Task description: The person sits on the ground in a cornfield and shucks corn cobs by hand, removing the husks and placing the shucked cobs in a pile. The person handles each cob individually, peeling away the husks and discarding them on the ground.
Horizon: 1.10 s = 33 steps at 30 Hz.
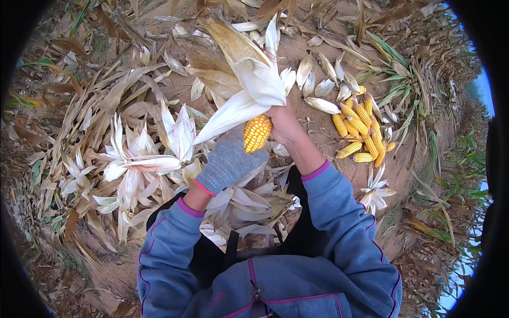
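An ear of corn (257,133) shows its yellow kernels between my hands, just in front of my body. My left hand (232,157) wears a grey knitted glove and is closed around the ear's lower side; some of its fingers are hidden behind the kernels. Bare, my right hand (281,123) grips the pale corn husk (260,83) folded back from the ear. The husk spreads upward and to the left, with broad dry brown leaves behind it.
To the right on the soil lies a pile of husked yellow corn ears (364,127). Above it are several unhusked ears (324,85). Stripped husks (137,167) heap up at the left, and more husks (246,206) lie between my legs. Dry stalks (115,87) surround the spot.
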### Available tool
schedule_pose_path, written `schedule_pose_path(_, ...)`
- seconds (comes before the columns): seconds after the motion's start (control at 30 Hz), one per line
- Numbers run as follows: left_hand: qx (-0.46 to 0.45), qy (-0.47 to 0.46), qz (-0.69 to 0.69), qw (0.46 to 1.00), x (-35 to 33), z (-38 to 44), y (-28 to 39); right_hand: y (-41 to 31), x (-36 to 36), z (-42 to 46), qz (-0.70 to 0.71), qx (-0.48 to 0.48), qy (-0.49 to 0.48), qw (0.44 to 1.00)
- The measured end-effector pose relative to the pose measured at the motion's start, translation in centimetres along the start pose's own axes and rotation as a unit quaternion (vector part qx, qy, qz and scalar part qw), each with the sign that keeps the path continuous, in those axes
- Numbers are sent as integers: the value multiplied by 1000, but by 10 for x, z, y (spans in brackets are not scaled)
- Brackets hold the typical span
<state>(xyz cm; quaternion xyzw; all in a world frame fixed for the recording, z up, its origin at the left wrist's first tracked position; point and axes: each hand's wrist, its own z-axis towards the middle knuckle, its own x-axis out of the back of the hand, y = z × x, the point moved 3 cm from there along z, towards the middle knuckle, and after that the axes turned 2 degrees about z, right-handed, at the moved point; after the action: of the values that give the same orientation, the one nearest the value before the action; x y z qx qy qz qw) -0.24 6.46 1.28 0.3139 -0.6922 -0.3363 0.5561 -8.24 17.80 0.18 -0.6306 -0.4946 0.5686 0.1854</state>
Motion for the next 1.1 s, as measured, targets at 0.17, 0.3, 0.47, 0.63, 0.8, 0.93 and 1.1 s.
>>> schedule_pose_path(0.17, -13, -27, -254, 967, 1, -7, 3, 4, -2, 11, -9, -35, 10, 999)
schedule_pose_path(0.3, 42, -20, -401, 915, -19, -4, -21, 11, -13, 12, -5, -11, 36, 999)
schedule_pose_path(0.47, 117, 21, -627, 770, -26, -13, -9, 17, -16, 24, 15, 55, 144, 988)
schedule_pose_path(0.63, 101, 35, -647, 755, -7, -14, -5, 15, -31, 31, 82, 119, 158, 977)
schedule_pose_path(0.8, 159, 83, -595, 784, -5, -21, -12, 39, 3, 45, -300, 371, 187, 859)
schedule_pose_path(0.93, 50, 74, -589, 803, 1, -41, 7, 37, 57, 81, -516, 295, 240, 767)
schedule_pose_path(1.1, -81, 129, -455, 877, 23, -41, 16, 49, -34, 27, -363, 169, 63, 914)
